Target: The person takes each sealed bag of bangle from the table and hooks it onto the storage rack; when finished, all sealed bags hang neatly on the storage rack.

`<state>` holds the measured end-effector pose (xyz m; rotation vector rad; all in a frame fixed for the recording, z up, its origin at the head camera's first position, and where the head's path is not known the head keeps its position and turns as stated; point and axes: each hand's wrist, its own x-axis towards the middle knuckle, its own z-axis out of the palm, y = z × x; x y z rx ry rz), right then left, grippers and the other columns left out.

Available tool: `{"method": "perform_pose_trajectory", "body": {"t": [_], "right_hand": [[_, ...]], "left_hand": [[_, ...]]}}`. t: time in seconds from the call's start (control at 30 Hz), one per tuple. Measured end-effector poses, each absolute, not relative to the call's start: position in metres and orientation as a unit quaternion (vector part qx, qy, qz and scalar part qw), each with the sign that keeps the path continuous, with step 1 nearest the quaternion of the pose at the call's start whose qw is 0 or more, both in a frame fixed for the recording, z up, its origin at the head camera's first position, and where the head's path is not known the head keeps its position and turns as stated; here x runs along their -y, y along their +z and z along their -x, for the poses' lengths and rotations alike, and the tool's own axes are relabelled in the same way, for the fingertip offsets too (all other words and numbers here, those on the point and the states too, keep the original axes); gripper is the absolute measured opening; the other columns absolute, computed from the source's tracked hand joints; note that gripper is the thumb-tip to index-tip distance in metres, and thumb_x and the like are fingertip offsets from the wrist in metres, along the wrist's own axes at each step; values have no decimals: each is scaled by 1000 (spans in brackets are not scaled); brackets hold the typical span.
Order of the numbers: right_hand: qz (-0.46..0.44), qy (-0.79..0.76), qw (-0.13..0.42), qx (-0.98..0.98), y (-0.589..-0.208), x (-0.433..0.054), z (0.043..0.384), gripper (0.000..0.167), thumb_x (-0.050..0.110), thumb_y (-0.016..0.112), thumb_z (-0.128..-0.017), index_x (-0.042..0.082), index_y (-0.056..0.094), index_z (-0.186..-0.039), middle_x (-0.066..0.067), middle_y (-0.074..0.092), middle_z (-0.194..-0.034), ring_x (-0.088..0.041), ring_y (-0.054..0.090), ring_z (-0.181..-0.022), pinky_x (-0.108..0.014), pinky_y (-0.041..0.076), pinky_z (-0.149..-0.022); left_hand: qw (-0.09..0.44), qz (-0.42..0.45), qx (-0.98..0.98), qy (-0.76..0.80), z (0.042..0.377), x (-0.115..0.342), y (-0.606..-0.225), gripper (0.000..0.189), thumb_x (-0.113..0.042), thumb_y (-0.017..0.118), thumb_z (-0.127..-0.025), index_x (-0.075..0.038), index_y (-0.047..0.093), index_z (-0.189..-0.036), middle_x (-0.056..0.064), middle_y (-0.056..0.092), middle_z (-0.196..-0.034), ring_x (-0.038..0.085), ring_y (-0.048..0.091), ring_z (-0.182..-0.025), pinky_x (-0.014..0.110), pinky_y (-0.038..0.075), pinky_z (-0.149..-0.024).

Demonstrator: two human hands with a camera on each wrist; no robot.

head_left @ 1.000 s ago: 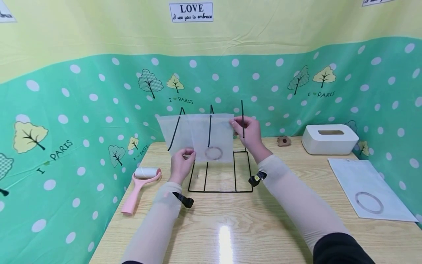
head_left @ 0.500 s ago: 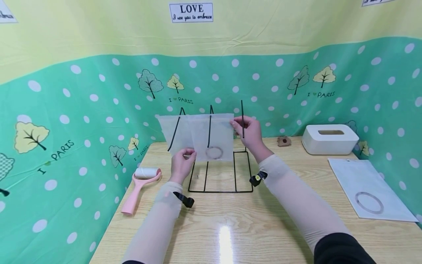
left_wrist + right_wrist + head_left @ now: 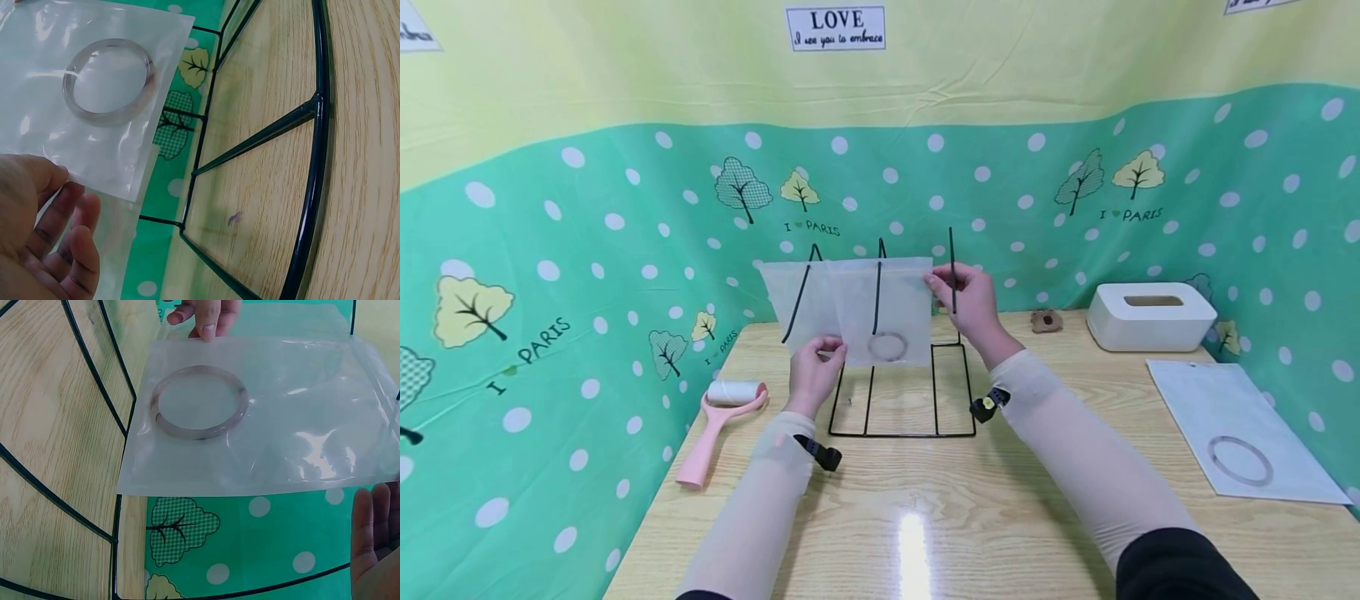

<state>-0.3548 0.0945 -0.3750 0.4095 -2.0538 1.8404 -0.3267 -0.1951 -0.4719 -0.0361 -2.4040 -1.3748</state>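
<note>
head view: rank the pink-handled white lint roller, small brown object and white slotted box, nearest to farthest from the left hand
From the left hand:
1. Lint roller: on its left
2. Small brown object: right, toward the back
3. White slotted box: farther right

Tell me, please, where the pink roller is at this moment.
In the head view, the pink roller lies near the left edge of the table, left of the left hand and the black rack.
</note>
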Motion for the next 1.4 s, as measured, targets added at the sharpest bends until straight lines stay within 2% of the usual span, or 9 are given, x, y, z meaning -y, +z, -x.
{"method": "perform_pose_trajectory", "body": {"t": [0.3,0.5,0.6,0.77,0.9,1.0,1.1,1.27,1.4], "right_hand": [[-144,652,165,726,-382,-96,358,32,36,77,-97,7,78,-111,-12,70,-101,-44,65,-96,-31,61,-73],[-142,655,163,724,-383,-96,359,32,35,78,-97,7,78,-112,-12,71,-102,-38,66,-95,-51,60,-82],[-142,657,159,723,-384,-97,359,31,33,78,-97,7,78,-112,-11,72,-105,-35,67,-95,-54,59,-84],[-137,666,153,717,-385,-99,358,28,29,77,-98,6,77,-113,-13,71,-107,-39,68,-97,-46,61,-82],[-137,674,151,710,-388,-103,357,25,25,78,-98,5,76,-113,-20,68,-107,-46,65,-98,-36,62,-78],[-131,670,156,714,-391,-108,354,23,24,78,-97,6,77,-112,-24,68,-106,-46,65,-97,-32,60,-76],[-124,658,166,724,-394,-114,351,24,24,79,-97,6,77,-112,-24,70,-105,-40,67,-93,-32,58,-74],[-129,630,183,744,-399,-125,340,28,26,78,-98,6,77,-117,-16,72,-108,-23,65,-91,-27,54,-74],[-134,614,189,754,-400,-135,326,32,32,76,-99,8,76,-120,-8,72,-109,-20,65,-94,-27,53,-77]], "left_hand": [[186,21,852,-490,328,196,-471,14,-27,75,-98,-14,77,-102,2,74,-103,20,69,-87,39,57,-72],[183,23,854,-487,326,199,-472,13,-29,75,-98,-17,77,-103,0,74,-103,19,69,-88,38,57,-72],[180,21,857,-482,324,201,-471,12,-29,75,-99,-18,77,-104,-1,74,-103,19,69,-88,39,57,-73],[174,19,864,-473,320,204,-468,12,-29,74,-99,-20,77,-107,0,73,-103,19,69,-89,38,58,-76],[170,12,865,-473,315,206,-467,12,-28,75,-99,-20,77,-108,0,72,-105,20,68,-90,38,57,-75],[165,6,867,-470,312,207,-468,13,-29,74,-99,-20,77,-108,0,72,-105,19,68,-89,37,57,-74],[162,6,871,-465,308,207,-471,13,-29,74,-99,-20,76,-107,-1,72,-105,19,68,-87,36,56,-73],[168,19,869,-465,302,208,-475,12,-29,75,-99,-19,77,-107,-1,73,-103,19,67,-84,36,55,-72],[171,30,869,-463,296,208,-476,15,-28,76,-98,-17,77,-109,-2,74,-103,18,67,-84,36,55,-70]]}}
